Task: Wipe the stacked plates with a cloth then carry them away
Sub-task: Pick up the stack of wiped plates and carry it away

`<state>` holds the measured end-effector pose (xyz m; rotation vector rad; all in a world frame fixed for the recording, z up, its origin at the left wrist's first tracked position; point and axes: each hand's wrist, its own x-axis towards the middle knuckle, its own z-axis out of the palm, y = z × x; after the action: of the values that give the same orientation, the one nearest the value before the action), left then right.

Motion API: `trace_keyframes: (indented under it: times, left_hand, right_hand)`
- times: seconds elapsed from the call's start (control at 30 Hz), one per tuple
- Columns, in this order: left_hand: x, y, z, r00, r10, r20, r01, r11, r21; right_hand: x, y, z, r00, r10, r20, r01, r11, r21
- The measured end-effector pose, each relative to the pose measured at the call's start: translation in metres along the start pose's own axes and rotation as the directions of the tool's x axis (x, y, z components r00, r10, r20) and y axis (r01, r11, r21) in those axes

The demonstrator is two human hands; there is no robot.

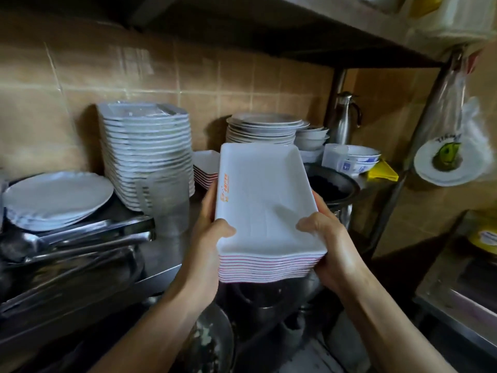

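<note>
Both hands are clenched on a stack of rectangular plates (265, 211); the left hand (208, 238) grips its left edge, thumb over the rim, and the right hand (326, 238) grips the right edge likewise; the steel desk (161, 254) beyond carries a tall pile of square dishes (146, 154), round plates (265, 127), bowls (360, 157) and a flask (344, 119) against a tiled wall (188, 76), under a dark shelf (269, 25); the stack sits lifted between the hands, above the desk's front edge.

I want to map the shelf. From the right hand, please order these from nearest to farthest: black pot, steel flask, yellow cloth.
From the right hand:
1. Black pot, just behind it.
2. Yellow cloth, farther back on the right.
3. Steel flask, against the back wall.
</note>
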<state>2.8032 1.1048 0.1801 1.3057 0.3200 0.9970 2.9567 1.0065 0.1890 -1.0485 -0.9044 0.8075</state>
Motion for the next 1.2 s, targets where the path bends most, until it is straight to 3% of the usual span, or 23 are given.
trace_keyframes:
  times: [0.43, 0.8, 1.2]
  left_hand:
    - [0.134, 0.000, 0.001, 0.976, 0.045, -0.213, -0.040, 0.999, 0.028]
    - [0.230, -0.031, 0.002, 0.897, 0.093, -0.433, -0.067, 0.995, 0.076]
    - [0.256, -0.041, -0.006, 0.842, -0.044, -0.538, 0.029, 0.999, -0.037]
  right_hand:
    - [0.158, -0.012, -0.014, 0.984, 0.069, 0.164, -0.089, 0.989, 0.118]
    - [0.292, 0.002, -0.045, 0.895, 0.211, 0.394, -0.270, 0.958, 0.100]
    - [0.342, 0.021, -0.042, 0.808, 0.350, 0.474, -0.440, 0.894, 0.090]
